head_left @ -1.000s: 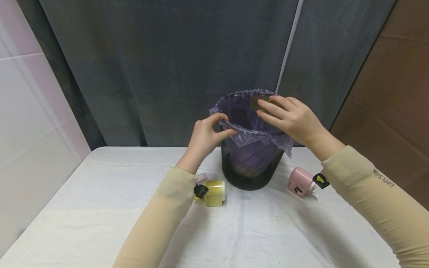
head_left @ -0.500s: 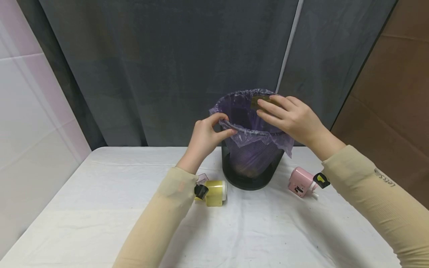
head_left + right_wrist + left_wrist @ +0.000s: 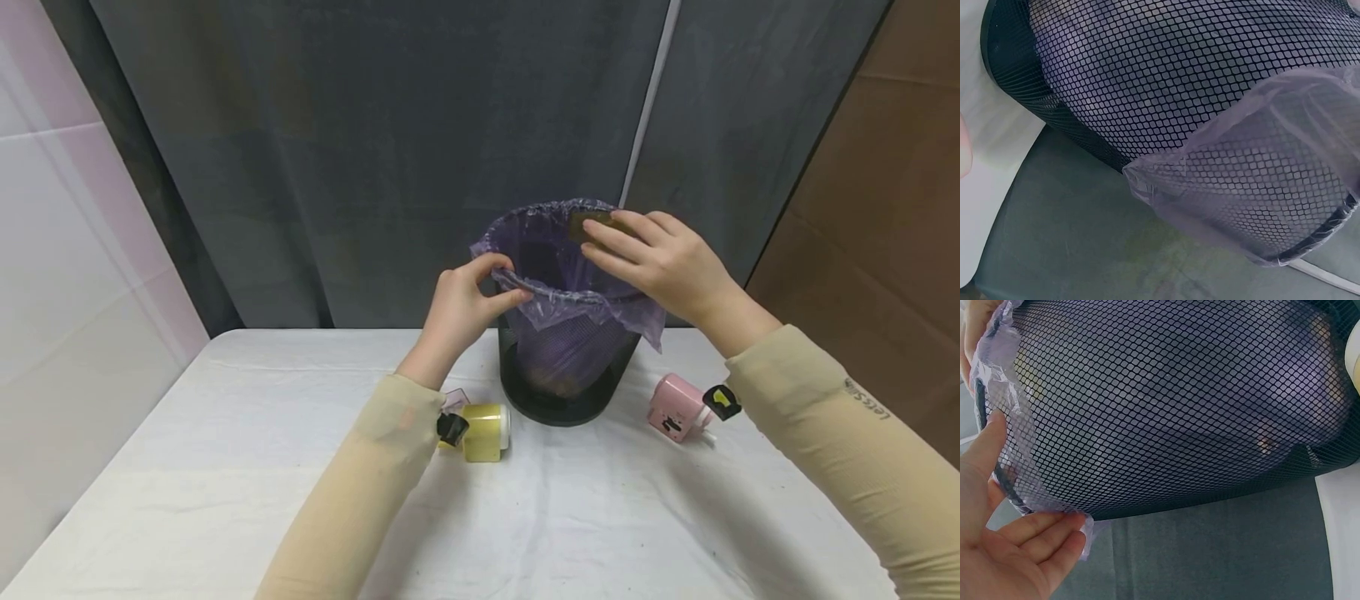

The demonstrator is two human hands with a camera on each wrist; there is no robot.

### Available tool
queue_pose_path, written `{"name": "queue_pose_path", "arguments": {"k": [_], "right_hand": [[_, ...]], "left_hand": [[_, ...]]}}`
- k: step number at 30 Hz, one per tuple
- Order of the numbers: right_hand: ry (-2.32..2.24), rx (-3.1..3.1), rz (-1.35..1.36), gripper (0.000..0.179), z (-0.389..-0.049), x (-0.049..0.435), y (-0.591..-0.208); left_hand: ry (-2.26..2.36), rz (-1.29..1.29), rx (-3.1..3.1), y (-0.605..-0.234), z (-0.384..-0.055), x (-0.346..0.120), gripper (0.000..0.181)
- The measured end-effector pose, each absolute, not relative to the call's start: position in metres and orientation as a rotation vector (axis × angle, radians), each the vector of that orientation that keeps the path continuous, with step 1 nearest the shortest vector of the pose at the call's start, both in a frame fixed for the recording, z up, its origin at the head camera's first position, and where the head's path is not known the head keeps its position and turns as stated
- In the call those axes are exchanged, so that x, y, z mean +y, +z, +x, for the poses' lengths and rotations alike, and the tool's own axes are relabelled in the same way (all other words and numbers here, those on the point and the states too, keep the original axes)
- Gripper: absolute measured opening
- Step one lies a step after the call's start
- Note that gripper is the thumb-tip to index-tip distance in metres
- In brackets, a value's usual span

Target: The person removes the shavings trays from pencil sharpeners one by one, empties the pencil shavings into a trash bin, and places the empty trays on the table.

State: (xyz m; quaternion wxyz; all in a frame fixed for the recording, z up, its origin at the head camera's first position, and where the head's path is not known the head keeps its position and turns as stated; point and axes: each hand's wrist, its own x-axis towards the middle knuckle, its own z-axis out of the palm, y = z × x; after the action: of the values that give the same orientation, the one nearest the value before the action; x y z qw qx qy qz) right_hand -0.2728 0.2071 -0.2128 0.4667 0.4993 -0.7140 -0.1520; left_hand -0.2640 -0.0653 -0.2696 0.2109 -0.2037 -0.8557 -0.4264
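Observation:
A black mesh wastebasket (image 3: pixel 517 375) with a purple bag liner (image 3: pixel 566 333) folded over its rim stands tilted toward the back right of the table. My left hand (image 3: pixel 468 296) grips the near-left rim through the liner; in the left wrist view the left hand (image 3: pixel 1019 540) has its fingers at the rim. My right hand (image 3: pixel 660 267) reaches over the opening, holding a flat olive-brown piece (image 3: pixel 576 225) mostly hidden behind the fingers. The right thumb is hidden. In the right wrist view, loose liner (image 3: pixel 1210 162) hangs over the mesh.
A yellow container (image 3: pixel 482 433) with a white cap lies beside my left wrist, a clear pinkish piece (image 3: pixel 454 400) behind it. A pink printed container (image 3: pixel 675 408) lies near my right wrist. White cloth (image 3: pixel 585 517) covers the table; a dark curtain (image 3: pixel 375 167) hangs behind.
My right hand, the olive-brown piece and the wastebasket's right side have shifted slightly to the right. My left hand keeps its grip on the rim.

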Motion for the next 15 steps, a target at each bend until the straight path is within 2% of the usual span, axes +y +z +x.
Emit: {"name": "queue_pose_path", "arguments": {"k": [6,15], "right_hand": [[-0.317,-1.741,1.187,0.053,-0.2725,0.2103,-0.212],[-0.218,-1.732,1.135,0.05,-0.2713,0.2148,-0.2146]], "left_hand": [[-1.172,-0.57,-2.382,-0.2694,-0.2637,-0.0647,0.038],[-1.165,-0.568,-2.384,-0.2696,-0.2639,-0.0652,0.038]]}}
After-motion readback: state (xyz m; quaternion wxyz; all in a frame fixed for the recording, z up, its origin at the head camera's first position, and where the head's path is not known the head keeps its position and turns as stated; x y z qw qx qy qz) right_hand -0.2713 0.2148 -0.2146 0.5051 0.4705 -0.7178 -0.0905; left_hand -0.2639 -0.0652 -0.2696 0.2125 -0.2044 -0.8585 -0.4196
